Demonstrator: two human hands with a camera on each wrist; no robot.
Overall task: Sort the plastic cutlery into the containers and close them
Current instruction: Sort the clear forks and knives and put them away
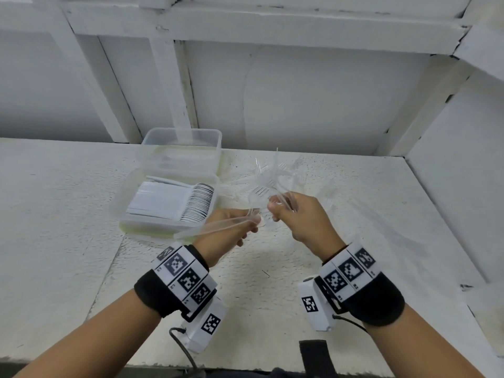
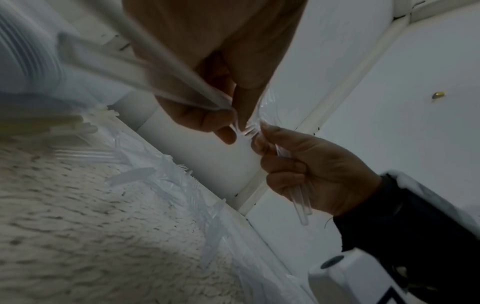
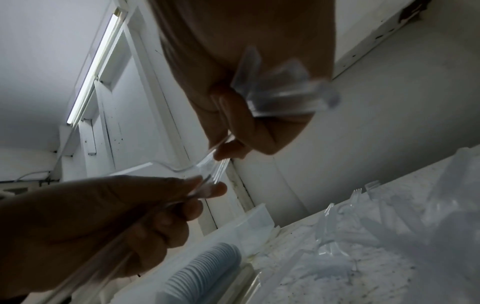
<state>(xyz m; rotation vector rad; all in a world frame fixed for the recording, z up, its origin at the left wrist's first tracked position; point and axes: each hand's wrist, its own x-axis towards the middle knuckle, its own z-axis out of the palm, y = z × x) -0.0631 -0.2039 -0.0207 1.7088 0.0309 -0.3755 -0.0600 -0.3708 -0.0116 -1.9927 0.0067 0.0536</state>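
Both hands are raised above the white table (image 1: 81, 214). My right hand (image 1: 275, 208) grips a bunch of clear plastic forks (image 1: 268, 173) that fan upward; their handles (image 2: 298, 202) stick out below the fist. My left hand (image 1: 252, 221) pinches a couple of clear cutlery pieces (image 1: 207, 227) whose long handles point left. The fingertips of both hands meet at a fork head (image 3: 217, 170). A clear container (image 1: 169, 227) packed with stacked spoons (image 1: 196, 203) lies just left of the hands. Behind it stands a second clear container (image 1: 182, 137).
Loose clear cutlery (image 2: 182, 181) lies scattered on the table beyond and right of the hands, also seen in the right wrist view as a pile (image 3: 363, 226). A white wall (image 1: 300, 105) closes the back and a side panel (image 1: 450, 173) the right.
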